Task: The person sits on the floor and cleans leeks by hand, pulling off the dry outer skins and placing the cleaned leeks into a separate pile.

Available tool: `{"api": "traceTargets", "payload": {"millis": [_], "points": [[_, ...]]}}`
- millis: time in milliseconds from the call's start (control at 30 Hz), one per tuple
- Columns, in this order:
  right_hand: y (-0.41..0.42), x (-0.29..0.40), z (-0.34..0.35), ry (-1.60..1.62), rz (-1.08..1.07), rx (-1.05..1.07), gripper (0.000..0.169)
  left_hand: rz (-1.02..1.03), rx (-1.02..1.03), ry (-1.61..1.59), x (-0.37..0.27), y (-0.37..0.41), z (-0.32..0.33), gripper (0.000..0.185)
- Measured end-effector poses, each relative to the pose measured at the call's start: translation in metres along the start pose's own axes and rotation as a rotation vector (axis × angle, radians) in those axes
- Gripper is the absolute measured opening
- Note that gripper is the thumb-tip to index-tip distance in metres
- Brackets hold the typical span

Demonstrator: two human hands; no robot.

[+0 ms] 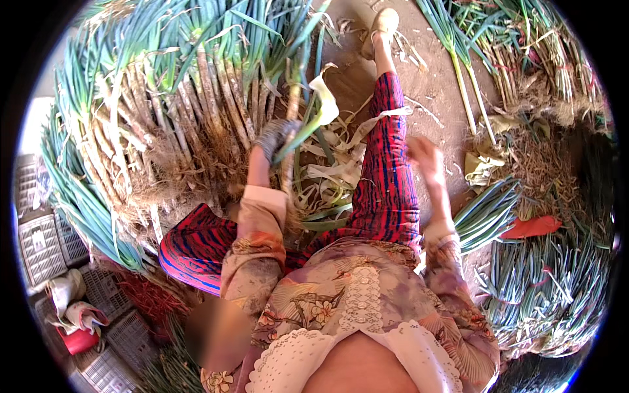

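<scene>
My left hand (277,138), in a grey glove, is closed around the stalk of a long green onion (293,100). The stalk stands roughly lengthwise in the view, its roots down near my lap. A green leaf with a pale, peeled-back sheath (325,105) sticks out beside that hand. My bare right hand (423,153) is blurred, to the right of my knee, its fingers partly spread; I see nothing in it. Peeled sheaths and leaves (331,172) lie between my legs. A large pile of unpeeled green onions (196,108) with brown roots lies just left of my left hand.
Two cleaned green onions (469,88) lie on the ground at the right. Tied bundles (545,290) and more green onions (555,64) line the right side, near a red cloth or bag (530,227). Plastic crates (42,250) stand at the far left.
</scene>
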State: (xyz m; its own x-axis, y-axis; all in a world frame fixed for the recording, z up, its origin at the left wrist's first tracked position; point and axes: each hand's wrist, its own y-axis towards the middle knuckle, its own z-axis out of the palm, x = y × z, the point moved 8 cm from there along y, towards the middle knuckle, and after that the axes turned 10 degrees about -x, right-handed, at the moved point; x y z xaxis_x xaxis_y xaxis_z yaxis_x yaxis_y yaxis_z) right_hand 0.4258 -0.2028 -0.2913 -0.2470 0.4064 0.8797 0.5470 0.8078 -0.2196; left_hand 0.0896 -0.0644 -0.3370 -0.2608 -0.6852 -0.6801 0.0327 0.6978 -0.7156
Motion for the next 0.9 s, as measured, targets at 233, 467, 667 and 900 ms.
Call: {"api": "traceTargets", "payload": {"millis": [233, 467, 667, 900], "points": [[-0.005, 0.019, 0.250, 0.699, 0.727, 0.412, 0.024, 0.401, -0.073, 0.656, 0.030, -0.026, 0.044, 0.050], [-0.027, 0.079, 0.213, 1.341, 0.791, 0.781, 0.021, 0.307, -0.345, 0.473, 0.035, -0.017, -0.033, 0.034], [-0.078, 0.164, 0.161, 1.535, 0.537, 1.209, 0.032, 0.379, 0.056, -0.367, -0.091, -0.041, 0.026, 0.042], [-0.078, 0.198, 0.150, 1.317, 0.274, 0.984, 0.028, 0.449, 0.211, -0.589, -0.160, -0.026, 0.022, 0.033]]}}
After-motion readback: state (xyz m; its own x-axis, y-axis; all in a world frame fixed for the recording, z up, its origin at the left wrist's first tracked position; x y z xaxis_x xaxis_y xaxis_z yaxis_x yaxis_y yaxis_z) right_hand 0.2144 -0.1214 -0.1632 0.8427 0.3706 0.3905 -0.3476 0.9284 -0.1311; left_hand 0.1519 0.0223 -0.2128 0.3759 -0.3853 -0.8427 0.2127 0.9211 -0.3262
